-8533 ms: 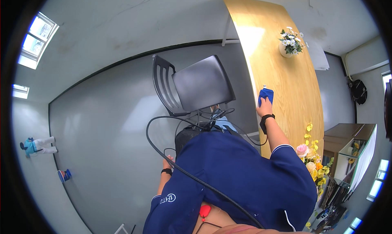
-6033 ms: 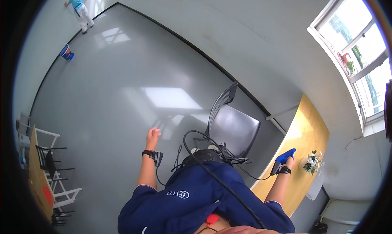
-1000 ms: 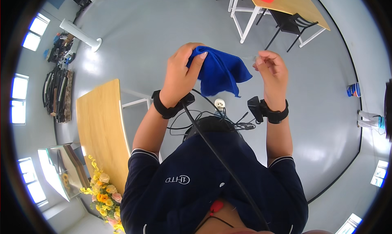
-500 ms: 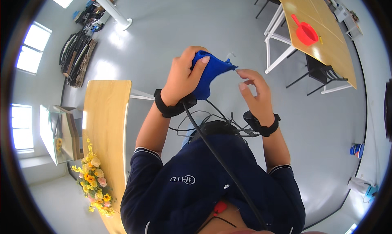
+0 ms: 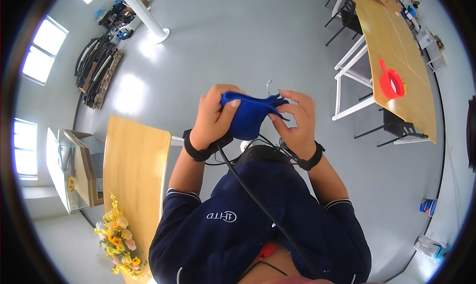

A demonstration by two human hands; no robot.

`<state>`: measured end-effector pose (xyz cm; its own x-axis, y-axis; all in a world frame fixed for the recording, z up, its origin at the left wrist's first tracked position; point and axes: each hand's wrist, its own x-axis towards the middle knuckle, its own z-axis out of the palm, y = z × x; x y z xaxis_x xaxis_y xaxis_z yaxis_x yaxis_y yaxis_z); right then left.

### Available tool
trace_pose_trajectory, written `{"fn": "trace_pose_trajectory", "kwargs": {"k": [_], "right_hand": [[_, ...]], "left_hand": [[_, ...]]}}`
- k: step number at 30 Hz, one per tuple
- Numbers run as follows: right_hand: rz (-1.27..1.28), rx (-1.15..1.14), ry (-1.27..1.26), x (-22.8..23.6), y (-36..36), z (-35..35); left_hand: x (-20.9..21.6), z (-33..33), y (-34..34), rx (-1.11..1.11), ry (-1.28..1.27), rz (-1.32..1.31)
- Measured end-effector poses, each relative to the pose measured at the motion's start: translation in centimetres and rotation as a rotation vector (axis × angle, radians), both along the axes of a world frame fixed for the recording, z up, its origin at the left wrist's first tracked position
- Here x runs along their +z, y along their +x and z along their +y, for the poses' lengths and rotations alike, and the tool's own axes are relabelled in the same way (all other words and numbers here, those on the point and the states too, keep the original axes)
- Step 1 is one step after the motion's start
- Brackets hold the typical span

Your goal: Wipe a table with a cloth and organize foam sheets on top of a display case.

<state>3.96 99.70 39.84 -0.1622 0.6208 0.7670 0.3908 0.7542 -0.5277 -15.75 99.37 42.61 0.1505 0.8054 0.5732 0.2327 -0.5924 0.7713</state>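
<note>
A folded blue cloth piece [image 5: 248,120] is held up in front of my chest. My left hand [image 5: 213,120] is closed on its left end, thumb on the near face and fingers behind the fold. My right hand [image 5: 300,118] holds the gathered right end between thumb and fingers, where narrow blue ends stick out. A small pale, translucent loop [image 5: 269,87] rises above the cloth next to the right fingertips; what it is attached to is hidden. Black bands with small boxes circle both wrists.
A black cable [image 5: 248,185] runs down over my dark shirt. At left stands a wooden table [image 5: 136,150] with a yellow bouquet [image 5: 118,242]. Across the floor at right, a long table [image 5: 396,51] bears a red dipper [image 5: 392,83]; black chairs [image 5: 396,127] stand beside it.
The cloth and my left hand have come lower in view. My right hand, earlier apart with fingertips near the cloth's tip, has moved left and taken hold of the right end.
</note>
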Motion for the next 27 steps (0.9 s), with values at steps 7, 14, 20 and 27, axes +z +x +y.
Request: {"fn": "trace_pose_trajectory", "kwargs": {"k": [7, 14, 20, 27], "right_hand": [[0.145, 0.122, -0.254, -0.8, -5.4, 6.4], [0.520, 0.433, -0.679, -1.5, -10.4, 12.0], [0.650, 0.562, -0.774, -2.2, -14.1, 18.0], [0.643, 0.833, -0.944, -0.5, -18.1, 27.4]], "left_hand": [[0.1, 5.0, -5.5, 0.013, 0.053, -0.098], [-0.8, 9.2, -9.8, 0.067, 0.154, -0.149], [0.0, 13.0, -13.3, 0.129, 0.203, 0.022], [1.8, 20.5, -16.8, 0.244, 0.362, 0.204]]}}
